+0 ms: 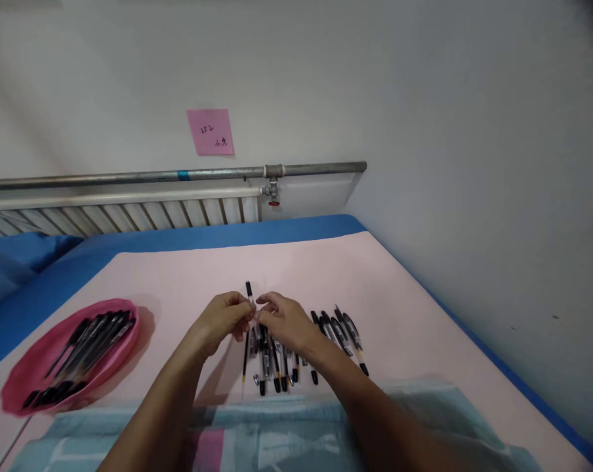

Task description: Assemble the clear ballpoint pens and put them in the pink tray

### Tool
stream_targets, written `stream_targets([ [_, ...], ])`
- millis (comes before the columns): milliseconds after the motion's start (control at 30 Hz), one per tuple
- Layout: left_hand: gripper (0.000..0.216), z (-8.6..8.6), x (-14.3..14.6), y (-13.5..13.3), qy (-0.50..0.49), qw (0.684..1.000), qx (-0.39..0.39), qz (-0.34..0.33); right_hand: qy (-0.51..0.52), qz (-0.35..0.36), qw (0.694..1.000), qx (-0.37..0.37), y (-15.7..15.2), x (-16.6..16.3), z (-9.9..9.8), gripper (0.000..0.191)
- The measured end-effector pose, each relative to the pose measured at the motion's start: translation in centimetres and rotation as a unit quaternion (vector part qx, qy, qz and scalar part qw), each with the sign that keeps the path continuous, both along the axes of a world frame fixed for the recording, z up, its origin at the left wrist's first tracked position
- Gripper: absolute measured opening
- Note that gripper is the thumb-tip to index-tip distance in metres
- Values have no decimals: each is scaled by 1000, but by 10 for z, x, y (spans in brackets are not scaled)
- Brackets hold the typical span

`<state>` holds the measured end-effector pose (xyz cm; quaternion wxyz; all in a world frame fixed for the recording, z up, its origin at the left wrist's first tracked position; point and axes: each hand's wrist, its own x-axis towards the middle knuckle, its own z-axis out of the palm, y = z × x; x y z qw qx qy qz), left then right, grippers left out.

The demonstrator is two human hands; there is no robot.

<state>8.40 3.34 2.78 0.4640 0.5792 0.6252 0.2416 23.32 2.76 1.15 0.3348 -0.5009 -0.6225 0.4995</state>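
Note:
My left hand [227, 317] is closed in a pinch around a pen [248, 289], whose black end points up and away from me above the fingertips. The lower part of that pen is hidden by the fingers. Right beside it, my right hand [283, 321] has its fingers curled and its thumb near the left fingertips; something pale shows there, too small to name. Below both hands lie several clear pens with black caps [264, 367] and a thin dark refill [246, 357]. More pens [343, 331] are spread to the right of my right hand.
A pink plastic basket [134, 341] on the left holds several black pens [92, 347]. Pink sheeting [188, 275] covers the surface, with blue edges [247, 231]. Light-blue patterned cloth [424, 406] lies nearest me. Behind are a radiator [178, 213], a pipe [218, 174] and walls.

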Motion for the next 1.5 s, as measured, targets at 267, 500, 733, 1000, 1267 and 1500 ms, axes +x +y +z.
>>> stream_targets([
  [267, 20, -11, -5, 1, -44, 997, -50, -48, 0, -34, 999, -26, 12, 16, -5, 19],
  [500, 7, -34, -18, -12, 179, 970, -49, -157, -7, -91, 995, -28, 20, 27, -11, 16],
  [733, 15, -31, -27, -7, 214, 970, -7, -113, -47, -79, 996, -10, 9, 21, -3, 20],
  [1000, 13, -21, -39, 11, -232, 964, -2, 127, -109, 18, 992, 56, -11, 7, -7, 13],
  [1267, 13, -19, -42, 15, -409, 885, -3, 221, -145, 65, 983, 94, -25, 4, -12, 15],
  [1500, 15, -18, -40, 12, -394, 897, -13, 198, -190, 77, 973, 108, -22, 5, -8, 14],
])
